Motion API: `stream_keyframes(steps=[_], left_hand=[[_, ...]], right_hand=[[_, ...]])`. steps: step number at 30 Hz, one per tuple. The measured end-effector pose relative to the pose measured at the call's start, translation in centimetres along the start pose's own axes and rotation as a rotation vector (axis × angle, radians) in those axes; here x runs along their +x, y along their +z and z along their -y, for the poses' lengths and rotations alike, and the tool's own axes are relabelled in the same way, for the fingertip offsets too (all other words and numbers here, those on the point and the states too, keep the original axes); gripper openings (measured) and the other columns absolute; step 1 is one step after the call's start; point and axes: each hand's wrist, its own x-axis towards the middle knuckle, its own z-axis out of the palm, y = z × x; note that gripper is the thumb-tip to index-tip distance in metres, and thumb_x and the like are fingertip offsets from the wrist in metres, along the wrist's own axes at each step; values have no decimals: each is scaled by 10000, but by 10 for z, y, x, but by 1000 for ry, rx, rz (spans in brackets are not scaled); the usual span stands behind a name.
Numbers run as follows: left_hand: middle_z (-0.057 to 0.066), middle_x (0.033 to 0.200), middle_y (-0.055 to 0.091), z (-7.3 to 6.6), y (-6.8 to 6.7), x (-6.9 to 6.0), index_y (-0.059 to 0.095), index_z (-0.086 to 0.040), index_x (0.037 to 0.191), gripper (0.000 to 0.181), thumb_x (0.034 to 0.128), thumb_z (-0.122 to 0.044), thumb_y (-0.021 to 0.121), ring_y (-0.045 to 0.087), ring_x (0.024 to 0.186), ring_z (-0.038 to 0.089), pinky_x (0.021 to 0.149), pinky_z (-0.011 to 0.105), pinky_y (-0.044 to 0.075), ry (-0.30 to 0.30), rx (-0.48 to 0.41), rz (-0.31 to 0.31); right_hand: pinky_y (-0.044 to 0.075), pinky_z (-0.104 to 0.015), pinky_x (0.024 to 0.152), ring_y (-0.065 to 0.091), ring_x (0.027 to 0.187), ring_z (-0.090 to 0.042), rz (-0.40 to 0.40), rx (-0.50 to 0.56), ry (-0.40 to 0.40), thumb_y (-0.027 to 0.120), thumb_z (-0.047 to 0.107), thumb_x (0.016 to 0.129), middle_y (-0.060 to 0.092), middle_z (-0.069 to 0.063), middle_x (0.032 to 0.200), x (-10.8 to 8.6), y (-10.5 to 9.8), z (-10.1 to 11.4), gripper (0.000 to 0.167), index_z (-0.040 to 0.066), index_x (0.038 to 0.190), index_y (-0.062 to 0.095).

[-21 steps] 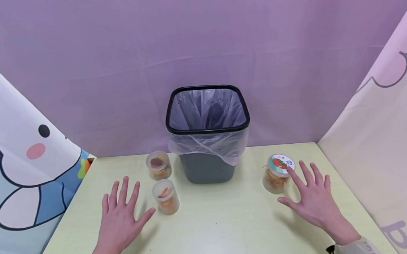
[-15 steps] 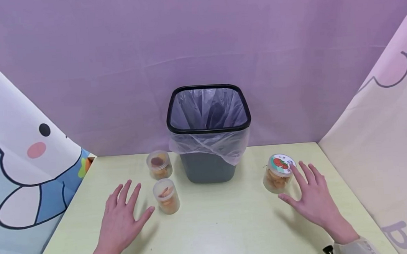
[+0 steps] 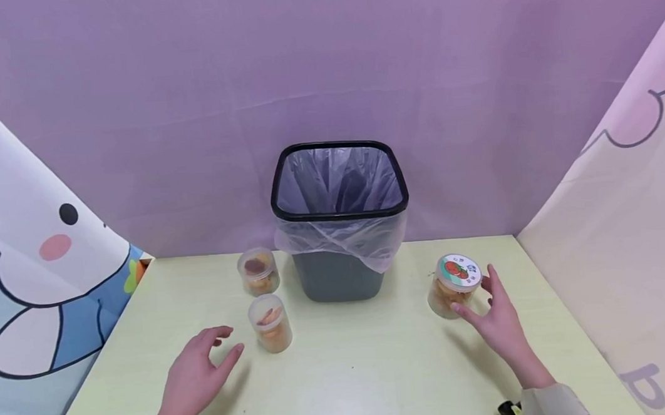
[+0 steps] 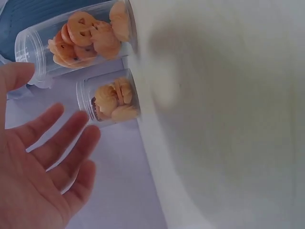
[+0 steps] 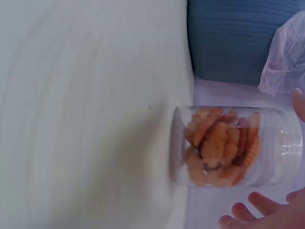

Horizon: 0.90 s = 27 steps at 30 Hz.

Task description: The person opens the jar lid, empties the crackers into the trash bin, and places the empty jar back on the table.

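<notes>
A clear plastic jar of cookies (image 3: 449, 298) with a tomato-print lid stands upright at the table's right. My right hand (image 3: 501, 324) is beside it, thumb at its near side and fingers at its right; the right wrist view shows a gap between the fingers and this jar (image 5: 271, 148). At left, my left hand (image 3: 191, 375) hovers above the table with fingers loosely bent, holding nothing. Closest to it is a taller clear jar of cookies (image 3: 274, 333), and behind that stands a shorter cookie jar (image 3: 259, 280). The left wrist view shows the taller jar (image 4: 100, 43) near the thumb.
A grey trash bin (image 3: 339, 279) with a black rim and a translucent liner stands at the back middle of the pale table (image 3: 347, 388). Purple cloth (image 3: 324, 57) hangs behind it, and printed cloths border both sides. A small black object (image 3: 510, 411) is by the right sleeve.
My right hand's fingers have moved from spread above the jar's right side to around it, thumb lower. My left hand's fingers have bent inward from spread. The jars have stayed put.
</notes>
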Motion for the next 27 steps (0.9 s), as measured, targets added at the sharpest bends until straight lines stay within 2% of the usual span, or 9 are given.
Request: stream_keyframes(steps=[4, 7, 10, 14, 17, 22, 25, 27], left_hand=[[-97, 884, 678, 1, 3, -2, 708, -149, 1053, 250, 904, -347, 737, 623, 808, 86, 664, 313, 480, -57, -101, 75], [-130, 804, 651, 0, 6, -3, 708, -155, 1017, 176, 906, -288, 741, 592, 746, 41, 671, 267, 470, -106, -177, 125], [-92, 814, 665, -3, 8, -3, 705, -130, 1020, 155, 906, -228, 744, 605, 749, 65, 695, 260, 485, -171, -275, 187], [-26, 864, 685, -5, 10, -4, 691, -75, 1046, 183, 903, -176, 745, 638, 768, 125, 669, 257, 503, -205, -445, 252], [38, 925, 695, -4, 12, -4, 664, -20, 1093, 255, 911, -183, 736, 663, 824, 192, 692, 263, 525, -180, -566, 320], [182, 1078, 689, -2, 15, -4, 600, 56, 1190, 364, 941, -190, 700, 670, 983, 325, 815, 260, 540, -112, -738, 483], [240, 1162, 660, -3, 16, -4, 577, 78, 1234, 381, 955, -161, 677, 652, 1061, 354, 865, 262, 534, -50, -804, 559], [256, 1207, 641, -5, 17, -4, 578, 65, 1256, 368, 963, -141, 662, 644, 1100, 328, 887, 261, 528, -8, -830, 593]], right_hand=[[300, -648, 1072, 303, 1386, -484, 43, 122, 102, 799, 252, 864, 301, -339, 1511, 1, 6, -5, 1132, 37, 1585, -47], [276, -630, 1097, 275, 1400, -490, 65, 184, 147, 798, 240, 865, 253, -328, 1540, 2, 9, -9, 1128, 56, 1589, -47], [259, -623, 1110, 268, 1404, -476, 71, 235, 162, 799, 220, 864, 236, -280, 1567, 5, 12, -13, 1099, 57, 1595, -5], [255, -598, 1127, 274, 1407, -437, 80, 302, 192, 795, 203, 867, 267, -210, 1571, 10, 15, -18, 1025, 68, 1597, 88], [265, -581, 1131, 270, 1415, -418, 90, 343, 220, 788, 202, 874, 289, -192, 1562, 12, 18, -19, 978, 73, 1591, 136], [281, -539, 1137, 292, 1411, -372, 110, 374, 241, 771, 209, 890, 323, -182, 1539, 15, 21, -20, 917, 72, 1576, 178], [341, -369, 1114, 318, 1396, -332, 116, 374, 248, 767, 214, 894, 343, -165, 1526, 17, 22, -22, 892, 77, 1569, 199], [373, -238, 1046, 331, 1385, -317, 114, 371, 253, 768, 221, 893, 351, -159, 1520, 18, 23, -22, 888, 77, 1566, 207]])
